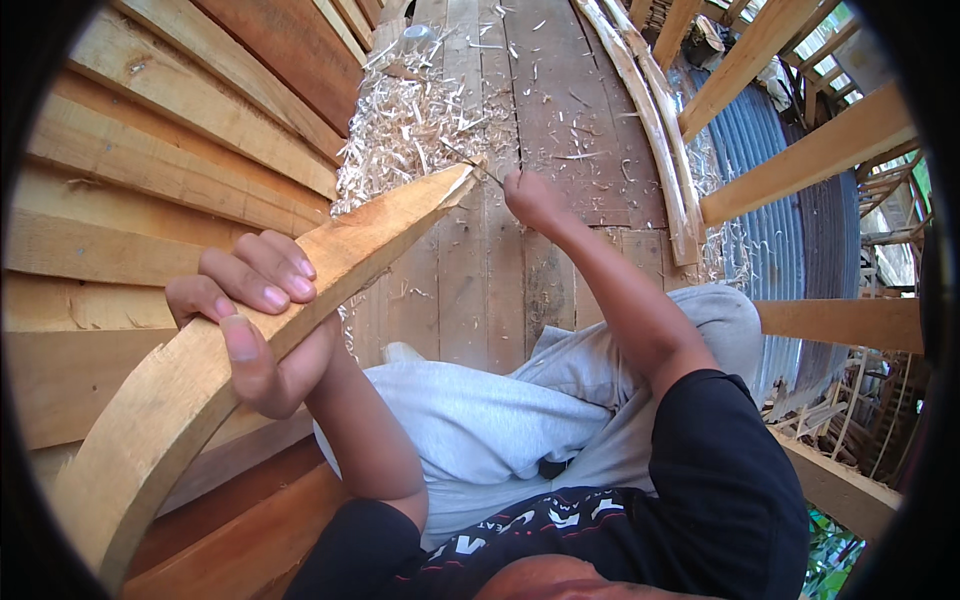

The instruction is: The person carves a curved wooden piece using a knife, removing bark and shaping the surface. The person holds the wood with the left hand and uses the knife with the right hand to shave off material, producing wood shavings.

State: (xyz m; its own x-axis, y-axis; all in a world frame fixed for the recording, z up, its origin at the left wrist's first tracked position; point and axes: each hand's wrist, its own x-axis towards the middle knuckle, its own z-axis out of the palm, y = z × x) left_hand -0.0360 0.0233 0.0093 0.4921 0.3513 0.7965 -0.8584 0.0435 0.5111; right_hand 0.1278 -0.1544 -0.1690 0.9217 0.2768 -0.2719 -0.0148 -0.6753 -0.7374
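A long, curved piece of pale wood (375,222) slants from the lower left up toward the middle, its far end cut to a taper. My left hand (255,315) is wrapped around it about midway, fingers over the top and thumb on the near side. At the tapered tip lies the thin dark blade of a knife (487,173). My right hand (535,200) is closed in a fist on the knife's other end, and its handle is hidden inside the fist. Pale, freshly cut wood shows beside the blade.
Curly wood shavings (400,125) are heaped on the plank floor (560,100), near a clear container (417,38). A board wall (150,140) rises at the left. Two long pale poles (650,130) lie to the right, before wooden rails (810,155) and corrugated metal sheets (770,230).
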